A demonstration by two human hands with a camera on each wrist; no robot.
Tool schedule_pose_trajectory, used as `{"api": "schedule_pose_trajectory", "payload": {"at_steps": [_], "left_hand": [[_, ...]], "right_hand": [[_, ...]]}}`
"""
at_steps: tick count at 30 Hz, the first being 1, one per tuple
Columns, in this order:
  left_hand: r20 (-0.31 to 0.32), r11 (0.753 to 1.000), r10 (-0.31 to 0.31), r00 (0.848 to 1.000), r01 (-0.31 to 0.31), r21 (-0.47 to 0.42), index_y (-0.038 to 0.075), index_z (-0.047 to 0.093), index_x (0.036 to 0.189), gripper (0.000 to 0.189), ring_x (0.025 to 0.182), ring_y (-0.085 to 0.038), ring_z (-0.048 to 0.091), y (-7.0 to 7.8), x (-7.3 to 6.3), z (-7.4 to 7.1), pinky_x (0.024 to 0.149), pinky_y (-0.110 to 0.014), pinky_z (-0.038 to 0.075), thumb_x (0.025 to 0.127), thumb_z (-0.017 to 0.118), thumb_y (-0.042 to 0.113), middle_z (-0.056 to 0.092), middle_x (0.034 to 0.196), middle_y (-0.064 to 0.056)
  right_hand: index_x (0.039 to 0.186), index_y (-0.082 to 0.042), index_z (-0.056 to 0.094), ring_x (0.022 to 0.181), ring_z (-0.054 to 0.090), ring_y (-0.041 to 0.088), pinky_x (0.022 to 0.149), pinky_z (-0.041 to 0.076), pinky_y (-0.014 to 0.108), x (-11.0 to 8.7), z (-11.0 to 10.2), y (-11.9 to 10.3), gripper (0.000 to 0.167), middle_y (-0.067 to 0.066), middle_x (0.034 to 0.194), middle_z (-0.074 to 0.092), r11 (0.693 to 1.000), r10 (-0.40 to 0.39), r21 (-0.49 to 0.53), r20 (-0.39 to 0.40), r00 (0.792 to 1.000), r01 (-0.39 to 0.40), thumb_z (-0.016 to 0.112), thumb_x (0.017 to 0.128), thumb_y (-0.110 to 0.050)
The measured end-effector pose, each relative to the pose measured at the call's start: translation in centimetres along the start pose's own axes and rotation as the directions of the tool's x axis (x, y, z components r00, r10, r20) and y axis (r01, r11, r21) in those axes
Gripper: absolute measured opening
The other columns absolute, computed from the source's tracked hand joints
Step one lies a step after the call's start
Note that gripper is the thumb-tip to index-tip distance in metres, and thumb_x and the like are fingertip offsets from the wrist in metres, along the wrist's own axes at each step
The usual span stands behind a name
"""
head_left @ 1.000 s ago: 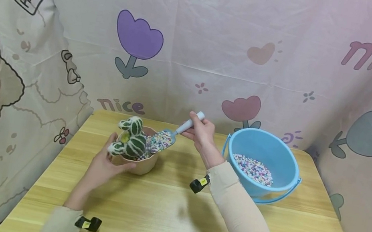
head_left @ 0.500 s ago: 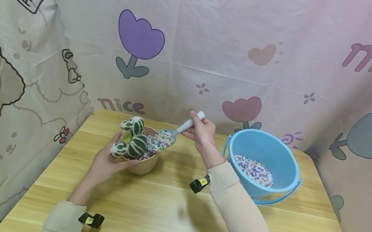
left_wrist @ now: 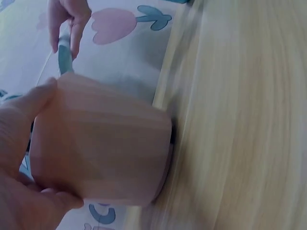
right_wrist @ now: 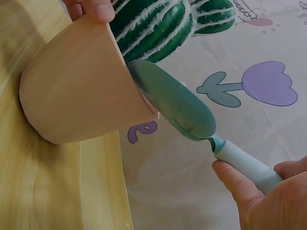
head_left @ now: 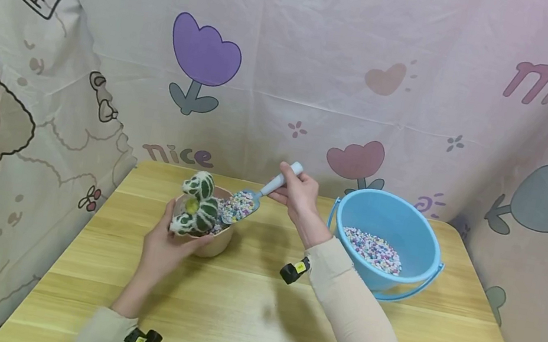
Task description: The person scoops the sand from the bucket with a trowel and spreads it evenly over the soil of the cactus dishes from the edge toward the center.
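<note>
A beige flowerpot [head_left: 216, 244] stands on the table at the left, holding a green, white-striped cactus [head_left: 203, 215]. My left hand [head_left: 166, 252] grips the pot from its near left side. In the left wrist view its fingers curve around the pot near the rim. My right hand [head_left: 299, 196] holds a small blue garden trowel by its pale handle [head_left: 277, 183]. Multicoloured pebbles [head_left: 239, 206] heap on the trowel's scoop, which tilts down over the pot's right rim. From the right wrist view, the underside of the trowel scoop [right_wrist: 177, 100] shows, its tip beside the cactus.
A light-blue bucket [head_left: 382, 203] with more coloured pebbles [head_left: 374, 251] stands at the right of the wooden table [head_left: 230, 313], its handle lowered toward the near side. Printed cloth [head_left: 290, 66] hangs close behind the table and along both sides.
My left hand and the cactus have shifted slightly to the right, while the pot's right edge stays about where it was. My right hand and the trowel hold nearly still.
</note>
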State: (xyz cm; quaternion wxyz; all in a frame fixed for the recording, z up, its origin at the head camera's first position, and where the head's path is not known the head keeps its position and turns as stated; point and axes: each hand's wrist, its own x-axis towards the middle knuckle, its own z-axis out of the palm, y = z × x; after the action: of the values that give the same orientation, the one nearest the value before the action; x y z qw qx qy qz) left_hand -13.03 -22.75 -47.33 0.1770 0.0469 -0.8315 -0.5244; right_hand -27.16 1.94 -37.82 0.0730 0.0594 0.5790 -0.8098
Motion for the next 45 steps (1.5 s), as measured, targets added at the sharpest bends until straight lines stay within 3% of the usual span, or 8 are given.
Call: {"api": "schedule_pose_trajectory", "payload": {"at_steps": [8,16,26,30,35,38,41,45], "left_hand": [[-0.075,1.0,0.0,0.997,0.002,0.018,0.015,0.037,0.163,0.109,0.138,-0.038,0.059,0.4,-0.4,0.8,0.114,-0.053,0.052,0.074,0.099,0.026,0.059,0.153,-0.018],[-0.059,0.998,-0.056,0.997,0.058,0.04,0.005,0.017,0.168,0.124,0.146,-0.047,0.048,0.5,-0.8,1.0,0.123,-0.058,0.043,0.077,0.096,0.033,0.037,0.165,-0.028],[-0.056,0.997,-0.074,0.996,0.076,0.034,0.004,0.015,0.169,0.126,0.148,-0.047,0.045,0.7,-0.8,1.1,0.125,-0.057,0.04,0.078,0.096,0.035,0.034,0.167,-0.027],[-0.043,0.996,-0.091,0.995,0.092,0.016,0.007,0.012,0.169,0.128,0.151,-0.046,0.041,0.7,-0.8,1.1,0.126,-0.056,0.038,0.078,0.096,0.037,0.031,0.169,-0.025],[0.039,0.996,-0.09,0.995,0.089,0.012,0.015,0.008,0.171,0.129,0.156,-0.04,0.036,0.5,-0.5,0.3,0.129,-0.055,0.034,0.078,0.095,0.04,0.028,0.172,-0.018],[0.116,0.997,-0.068,0.991,0.063,0.049,0.016,0.003,0.171,0.132,0.158,-0.04,0.031,0.0,0.0,-0.7,0.13,-0.057,0.03,0.079,0.094,0.041,0.024,0.174,-0.019],[0.186,0.994,-0.06,0.981,0.041,0.101,0.014,-0.004,0.17,0.135,0.158,-0.045,0.027,-0.5,0.7,-1.8,0.13,-0.059,0.029,0.08,0.093,0.042,0.015,0.174,-0.023],[0.258,0.995,-0.071,0.964,0.049,0.092,0.015,-0.007,0.169,0.134,0.159,-0.048,0.023,-0.9,1.9,-3.0,0.13,-0.059,0.027,0.082,0.092,0.038,0.007,0.175,-0.024]], "right_hand": [[0.104,-0.002,0.066,0.064,0.077,0.018,0.072,0.069,0.036,-0.1,0.1,-0.1,0.025,0.012,0.08,0.076,1.0,-0.006,-0.012,0.002,1.0,0.006,0.072,0.102,-0.026],[0.126,0.01,0.062,0.064,0.077,0.017,0.07,0.069,0.035,-0.1,0.1,-0.2,0.045,0.007,0.074,0.074,1.0,-0.021,-0.022,0.0,1.0,0.021,0.072,0.102,-0.026],[0.125,0.01,0.062,0.064,0.077,0.017,0.069,0.069,0.035,-0.1,0.4,-0.2,0.044,0.007,0.072,0.074,0.999,-0.026,-0.024,0.003,1.0,0.026,0.072,0.102,-0.026],[0.115,0.005,0.066,0.064,0.077,0.017,0.07,0.069,0.036,-0.1,0.3,-0.1,0.034,0.008,0.074,0.074,0.999,-0.026,-0.023,-0.006,1.0,0.026,0.073,0.102,-0.026],[0.103,-0.003,0.067,0.065,0.077,0.018,0.071,0.069,0.035,-0.1,0.0,0.0,0.024,0.008,0.077,0.075,1.0,-0.02,-0.009,-0.016,1.0,0.02,0.072,0.102,-0.026],[0.108,-0.001,0.067,0.065,0.078,0.018,0.07,0.069,0.035,-0.1,-0.1,-0.1,0.027,0.015,0.084,0.077,1.0,-0.016,-0.008,-0.016,1.0,0.016,0.072,0.102,-0.026],[0.112,0.001,0.067,0.065,0.078,0.018,0.069,0.069,0.035,-0.1,-0.1,-0.2,0.03,0.015,0.083,0.077,1.0,-0.011,-0.01,-0.013,1.0,0.011,0.072,0.102,-0.026],[0.109,-0.001,0.068,0.065,0.078,0.018,0.07,0.069,0.036,-0.1,-0.2,-0.5,0.027,0.012,0.081,0.077,1.0,-0.009,-0.012,-0.016,1.0,0.009,0.072,0.102,-0.026]]}}
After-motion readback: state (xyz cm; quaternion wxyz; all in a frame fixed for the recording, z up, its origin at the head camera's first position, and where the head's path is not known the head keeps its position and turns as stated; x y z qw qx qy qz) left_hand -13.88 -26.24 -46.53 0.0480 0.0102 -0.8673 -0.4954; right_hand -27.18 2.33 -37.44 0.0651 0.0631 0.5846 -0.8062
